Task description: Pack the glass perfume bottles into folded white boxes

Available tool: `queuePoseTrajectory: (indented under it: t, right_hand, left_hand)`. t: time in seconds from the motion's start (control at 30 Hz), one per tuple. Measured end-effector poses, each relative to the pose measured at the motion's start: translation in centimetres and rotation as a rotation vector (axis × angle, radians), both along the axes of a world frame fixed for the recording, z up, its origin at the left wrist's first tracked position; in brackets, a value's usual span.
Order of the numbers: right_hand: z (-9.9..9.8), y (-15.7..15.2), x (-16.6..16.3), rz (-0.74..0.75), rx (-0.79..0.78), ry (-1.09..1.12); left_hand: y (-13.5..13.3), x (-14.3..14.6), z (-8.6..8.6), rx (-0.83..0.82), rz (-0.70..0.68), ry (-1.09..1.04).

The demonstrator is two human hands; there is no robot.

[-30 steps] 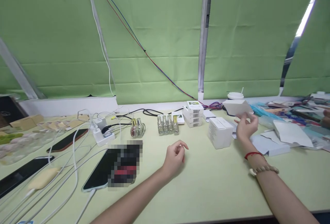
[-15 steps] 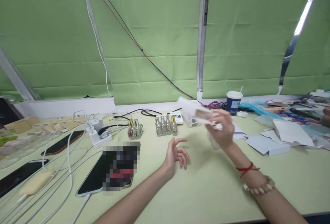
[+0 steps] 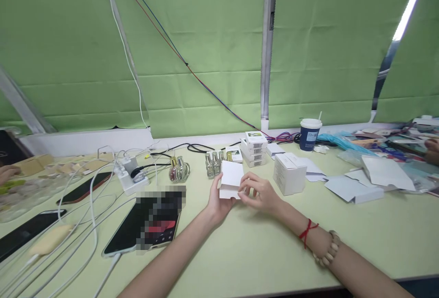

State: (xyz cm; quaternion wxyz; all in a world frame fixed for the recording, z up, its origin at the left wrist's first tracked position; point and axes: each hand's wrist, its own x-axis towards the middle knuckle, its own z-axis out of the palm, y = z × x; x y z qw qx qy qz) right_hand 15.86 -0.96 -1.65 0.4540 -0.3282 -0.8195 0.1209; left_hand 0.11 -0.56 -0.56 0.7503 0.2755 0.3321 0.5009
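Between my hands, above the table, is a small white cardboard box [image 3: 232, 173] with its flap raised. My left hand [image 3: 219, 201] is wrapped round its left side and underside. At the box's right lower edge, the thumb and fingers of my right hand [image 3: 258, 192] pinch the card. What lies inside the box cannot be seen. Just behind it stand several small glass bottles [image 3: 213, 164], partly hidden by the flap. A stack of small white boxes [image 3: 254, 149] with barcodes is at the back, and a larger white box [image 3: 290, 174] stands right of my right hand.
Phones [image 3: 125, 225], white cables and a power strip [image 3: 132, 181] cover the left side. Round bottles [image 3: 179, 170] stand near the back. A blue paper cup [image 3: 310, 135] and flat white cartons [image 3: 353, 188] are at right. Other people's hands show at both edges.
My right hand has brought the white piece down and left from above the boxes. My left hand, empty before, now holds it too, and both hands meet at it.
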Motion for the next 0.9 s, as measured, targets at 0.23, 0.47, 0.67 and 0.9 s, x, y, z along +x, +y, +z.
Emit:
queuePoseTrajectory:
  t: [0.23,0.47,0.67,0.9]
  right_hand:
    - [-1.3,1.3,-0.5,-0.198,-0.395,0.371]
    - [-2.0,2.2,-0.7,-0.117,-0.837,0.572]
    - [-1.2,1.8,-0.7,-0.133,-0.867,0.655]
    - [-1.1,2.1,-0.3,-0.234,-0.728,0.735]
  left_hand:
    - [-0.1,0.1,-0.4,-0.06,0.022,0.111]
    - [-0.3,0.6,0.0,-0.07,-0.04,0.197]
    - [-0.5,1.0,0.0,-0.032,-0.009,0.2]
    - [0.1,1.4,-1.3,0.033,0.144,0.233]
